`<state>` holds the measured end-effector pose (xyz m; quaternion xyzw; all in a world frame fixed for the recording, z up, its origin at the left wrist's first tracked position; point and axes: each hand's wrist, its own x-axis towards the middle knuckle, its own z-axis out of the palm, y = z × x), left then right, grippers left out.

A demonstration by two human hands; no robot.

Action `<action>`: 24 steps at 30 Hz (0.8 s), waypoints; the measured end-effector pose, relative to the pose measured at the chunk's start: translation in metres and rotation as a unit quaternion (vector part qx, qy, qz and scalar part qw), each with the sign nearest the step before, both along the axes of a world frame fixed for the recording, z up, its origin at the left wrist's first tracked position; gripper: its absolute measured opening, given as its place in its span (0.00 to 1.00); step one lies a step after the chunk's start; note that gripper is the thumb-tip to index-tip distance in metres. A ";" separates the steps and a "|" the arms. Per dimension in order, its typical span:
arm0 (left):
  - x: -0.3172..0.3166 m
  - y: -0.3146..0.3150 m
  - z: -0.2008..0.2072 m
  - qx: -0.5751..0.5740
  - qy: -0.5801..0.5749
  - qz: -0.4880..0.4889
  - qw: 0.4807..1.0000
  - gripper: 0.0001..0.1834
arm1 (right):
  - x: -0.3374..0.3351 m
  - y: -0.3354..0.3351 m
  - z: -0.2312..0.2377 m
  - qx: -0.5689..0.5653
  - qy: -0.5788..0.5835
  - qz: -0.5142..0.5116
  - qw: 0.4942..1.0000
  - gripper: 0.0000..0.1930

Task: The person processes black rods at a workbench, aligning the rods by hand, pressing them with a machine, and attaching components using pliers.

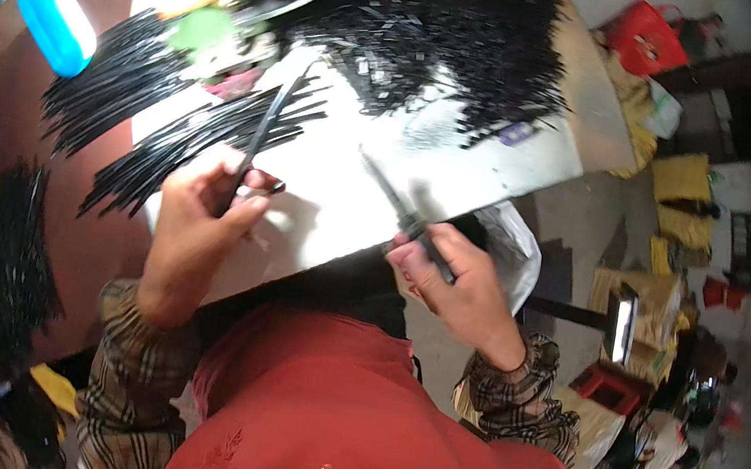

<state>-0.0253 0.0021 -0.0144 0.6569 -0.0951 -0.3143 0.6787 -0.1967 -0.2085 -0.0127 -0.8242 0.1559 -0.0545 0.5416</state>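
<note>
My left hand (194,229) is closed round a thin black strip (267,122), which slants up and away over the white work surface (329,217). A short dark end pokes out by its thumb. In my right hand (468,285) is a slim pointed tool (388,189) with a dark handle, its tip aimed up and left, apart from the strip. The tool's exact kind is unclear. Just beyond my left hand lies a bundle of thin black strips (177,147). A much larger heap of black strips (432,15) covers the far part of the table.
More black strips lie on the brown tabletop (81,270) at the left, including a dark bundle (11,263). A blue and white object (56,17) and a bright lamp area stand at the far left. Right of the table are yellow sacks (682,182) and a red bag (645,39).
</note>
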 end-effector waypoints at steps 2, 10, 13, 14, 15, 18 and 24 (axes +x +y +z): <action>-0.001 0.002 0.005 -0.005 -0.001 -0.033 0.999 0.14 | -0.014 -0.016 0.013 0.144 0.078 -0.183 0.969 0.11; -0.006 -0.005 0.004 -0.091 -0.043 -0.064 0.993 0.12 | -0.027 -0.159 -0.066 -0.123 0.049 -0.351 0.927 0.20; -0.009 -0.006 -0.002 -0.101 0.015 -0.043 0.994 0.08 | 0.007 -0.176 -0.080 -0.346 0.130 -0.416 0.831 0.27; -0.012 -0.012 0.001 -0.128 0.023 -0.033 0.991 0.05 | 0.009 -0.188 -0.079 -0.326 0.134 -0.400 0.846 0.32; -0.012 -0.015 -0.003 -0.144 0.036 -0.044 0.988 0.05 | 0.003 -0.208 -0.093 -0.281 0.071 -0.391 0.874 0.30; -0.011 -0.005 -0.012 -0.204 -0.023 -0.037 0.978 0.07 | 0.042 -0.116 -0.047 -0.383 -0.133 -0.342 0.848 0.19; -0.005 -0.020 -0.018 -0.295 -0.072 -0.075 0.950 0.05 | 0.042 0.045 0.008 0.362 0.080 0.014 0.929 0.18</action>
